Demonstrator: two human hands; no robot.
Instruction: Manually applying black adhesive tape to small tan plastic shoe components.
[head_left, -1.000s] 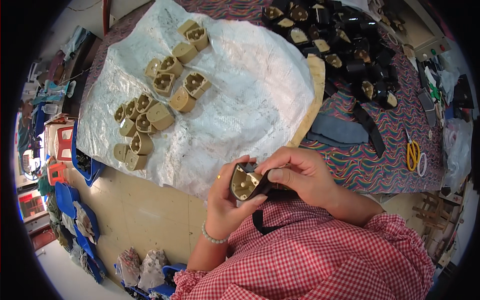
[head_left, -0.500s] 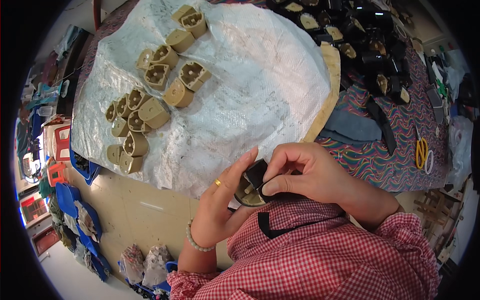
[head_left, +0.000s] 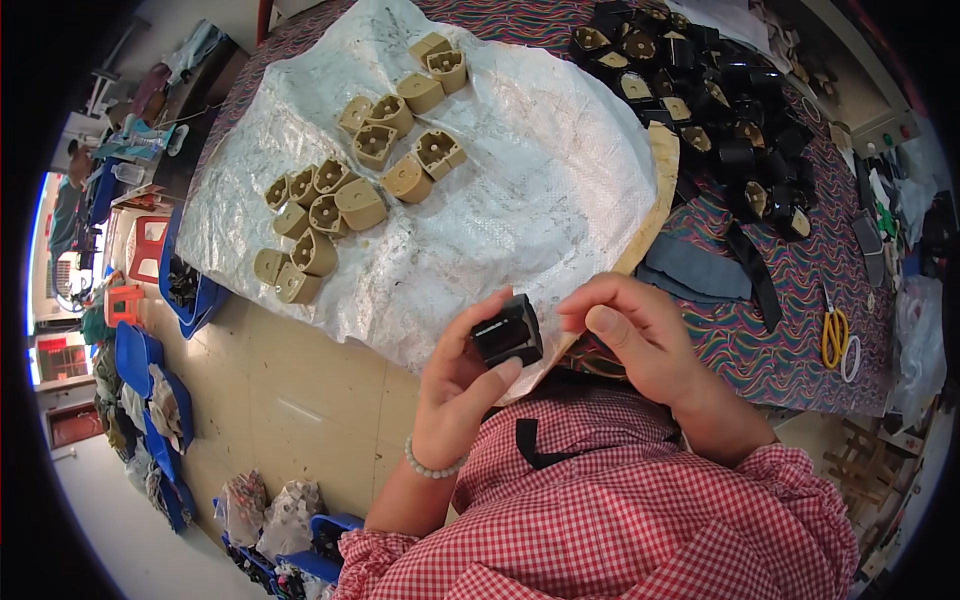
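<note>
Your left hand [head_left: 460, 385] holds a small black block [head_left: 508, 331] between thumb and fingertips, close to your chest and just over the near edge of the table [head_left: 780, 300]. The grip is narrow, closed on the block's sides, with its dark ribbed face turned up toward you. No long axis can be told on the block; it looks roughly cubic from here.

Your right hand [head_left: 640, 340] is empty. It hovers just to the right of the block, apart from it, with the fingers loosely curled and the thumb pointing in toward the piece. So the block lies directly left of your right hand, and the left hand is the one in contact.

Beyond your hands, a white sheet [head_left: 520, 180] covers the left part of the table and carries a scatter of tan pieces [head_left: 350, 190] in loose clusters, well apart from you. At the far right sits a heap of black pieces [head_left: 700, 90] on the patterned cloth. Yellow-handled scissors [head_left: 835, 335] lie near the right edge.
</note>
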